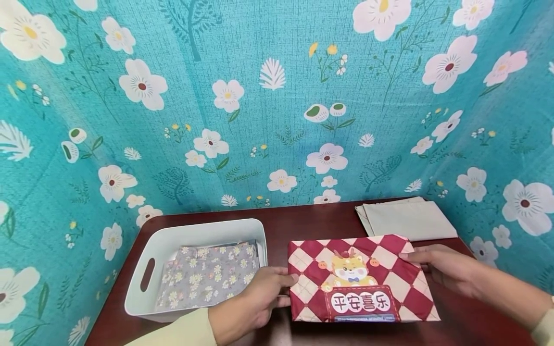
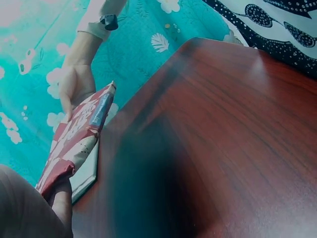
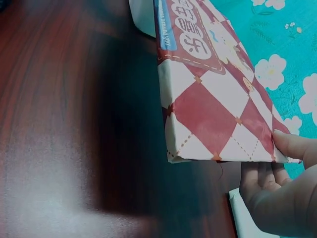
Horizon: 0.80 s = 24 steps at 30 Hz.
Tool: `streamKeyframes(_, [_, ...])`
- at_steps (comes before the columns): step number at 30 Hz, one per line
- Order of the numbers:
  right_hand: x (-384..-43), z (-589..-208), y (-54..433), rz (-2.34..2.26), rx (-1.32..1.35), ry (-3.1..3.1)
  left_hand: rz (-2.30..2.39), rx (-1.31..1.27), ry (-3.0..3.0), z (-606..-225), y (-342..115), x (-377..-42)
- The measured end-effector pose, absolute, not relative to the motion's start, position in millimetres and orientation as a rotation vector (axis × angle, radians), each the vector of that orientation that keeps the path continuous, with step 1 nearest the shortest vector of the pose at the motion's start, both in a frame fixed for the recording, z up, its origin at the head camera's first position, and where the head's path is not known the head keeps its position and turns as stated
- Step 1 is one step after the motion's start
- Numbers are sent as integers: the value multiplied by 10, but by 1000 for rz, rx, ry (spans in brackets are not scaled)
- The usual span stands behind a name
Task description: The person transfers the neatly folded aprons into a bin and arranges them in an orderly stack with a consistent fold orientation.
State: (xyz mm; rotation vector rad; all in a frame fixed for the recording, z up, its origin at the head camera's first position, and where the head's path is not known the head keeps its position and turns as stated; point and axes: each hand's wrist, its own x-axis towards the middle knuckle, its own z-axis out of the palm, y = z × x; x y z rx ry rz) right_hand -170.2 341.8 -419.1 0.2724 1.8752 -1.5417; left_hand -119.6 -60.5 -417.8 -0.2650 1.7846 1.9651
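Note:
A folded red-and-cream diamond-patterned cloth (image 1: pixel 362 281) is held above the table, its cartoon animal and Chinese lettering facing up. My left hand (image 1: pixel 261 294) pinches its left edge, thumb on top and fingers underneath. At the opposite edge my right hand (image 1: pixel 450 269) grips it the same way; the right wrist view shows the thumb (image 3: pixel 292 145) on the upper face and fingers below. A shadow lies on the table under the raised cloth. Left of it, a white bin (image 1: pixel 138 307) holds a folded grey daisy-print cloth (image 1: pixel 207 276).
A folded plain beige cloth (image 1: pixel 409 220) lies at the table's back right corner. The dark red wooden table (image 1: pixel 303 223) backs onto a teal flowered curtain (image 1: pixel 268 129). A black-and-white patterned fabric (image 2: pixel 277 25) shows beyond the table edge in the left wrist view.

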Motion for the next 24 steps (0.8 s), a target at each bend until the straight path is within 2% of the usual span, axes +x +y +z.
streamKeyframes(13, [-1774,-4043,3222,-1608,173,1792,2030,-338,1756,-4042,-865,-1219])
streamKeyframes(24, [-1758,-4028,3000,-1652,208,1783,1957,-357,1867,-3949,-1075,-1235])
